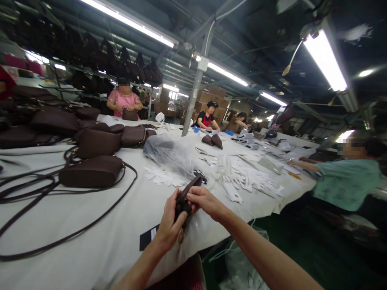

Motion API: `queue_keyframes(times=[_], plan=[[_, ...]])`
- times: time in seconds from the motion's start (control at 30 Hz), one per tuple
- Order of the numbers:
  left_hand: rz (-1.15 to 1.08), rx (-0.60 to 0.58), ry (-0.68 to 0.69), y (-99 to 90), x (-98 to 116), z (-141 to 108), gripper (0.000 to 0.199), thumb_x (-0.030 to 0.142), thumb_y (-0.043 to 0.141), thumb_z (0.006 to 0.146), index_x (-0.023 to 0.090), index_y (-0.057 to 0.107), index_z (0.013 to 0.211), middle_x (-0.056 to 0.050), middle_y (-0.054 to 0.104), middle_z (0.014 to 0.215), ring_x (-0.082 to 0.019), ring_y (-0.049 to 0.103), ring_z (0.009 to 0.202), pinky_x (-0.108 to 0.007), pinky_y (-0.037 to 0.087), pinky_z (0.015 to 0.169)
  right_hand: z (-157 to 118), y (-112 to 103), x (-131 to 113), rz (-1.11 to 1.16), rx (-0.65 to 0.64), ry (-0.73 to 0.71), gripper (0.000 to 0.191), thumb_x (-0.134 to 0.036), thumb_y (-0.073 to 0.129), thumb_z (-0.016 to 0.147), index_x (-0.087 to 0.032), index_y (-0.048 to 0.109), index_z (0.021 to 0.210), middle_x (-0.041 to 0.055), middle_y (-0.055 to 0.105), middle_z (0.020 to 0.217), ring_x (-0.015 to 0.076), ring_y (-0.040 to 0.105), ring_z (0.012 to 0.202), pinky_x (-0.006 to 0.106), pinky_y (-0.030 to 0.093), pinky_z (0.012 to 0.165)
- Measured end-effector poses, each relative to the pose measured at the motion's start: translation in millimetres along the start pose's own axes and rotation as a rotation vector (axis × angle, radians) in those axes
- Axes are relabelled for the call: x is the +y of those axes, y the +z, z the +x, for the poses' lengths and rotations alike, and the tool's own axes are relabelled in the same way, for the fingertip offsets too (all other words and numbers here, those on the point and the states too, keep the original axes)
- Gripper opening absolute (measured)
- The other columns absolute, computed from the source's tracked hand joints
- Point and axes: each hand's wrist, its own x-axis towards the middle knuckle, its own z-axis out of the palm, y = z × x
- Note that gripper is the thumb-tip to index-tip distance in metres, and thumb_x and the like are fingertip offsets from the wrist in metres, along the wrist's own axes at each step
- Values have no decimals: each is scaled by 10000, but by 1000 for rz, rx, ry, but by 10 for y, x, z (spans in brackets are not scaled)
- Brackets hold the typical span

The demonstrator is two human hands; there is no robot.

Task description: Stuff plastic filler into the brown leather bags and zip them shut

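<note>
A brown strap [191, 184] sits in the curled left hand [169, 220], its edge pinched by the right hand [208, 200].

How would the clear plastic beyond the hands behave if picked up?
Probably floppy: the plastic lies slumped and wrinkled. Likely light for its size, since the film looks thin and see-through, though a darker patch showing through could add weight. Its sheen suggests it may be slippery.

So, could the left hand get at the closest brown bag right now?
Probably, though the left hand holds a dark item; only a thin strap crosses the white cloth between it and the brown bag.
</note>
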Motion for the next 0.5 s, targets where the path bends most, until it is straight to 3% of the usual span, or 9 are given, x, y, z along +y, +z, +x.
queue_keyframes(times=[0.07,0.17,0.33,0.47,0.5], plan=[[14,89,-22,39,-34,-52,718,299,633,809,208,286,1431,-138,470,1400,-274,485,1271,-481,387,1072,-30,37,-10,-27,6,-33,266,-401,647,716,-176,517,658,-58,527,564,64,470,445,186,406,464],[19,169,-11,19,24,-39,549,377,616,823,195,421,1302,-115,604,1204,-259,620,1070,-415,520,913,-141,165,-88,-150,-6,-184,188,-316,598,766,-185,532,649,-54,521,547,78,483,474,182,400,476],[113,87,107,-301,273,111,428,441,605,804,202,555,1156,-82,674,1039,-254,665,904,-358,566,791,-310,360,-347,-329,13,-341,147,-214,476,851,-203,571,738,-38,550,616,101,522,515,197,437,514],[106,-79,28,-612,326,148,356,436,638,783,250,620,1086,-35,707,976,-246,681,847,-329,574,772,-360,206,-429,-824,92,-639,163,-331,535,866,-205,636,891,52,666,858,191,612,802,302,473,760],[74,-146,6,-676,332,142,339,434,627,793,262,631,1085,-28,711,977,-249,684,852,-328,578,763,-369,138,-395,-928,98,-699,259,-405,599,825,-200,639,979,81,670,940,222,607,876,328,461,802]])
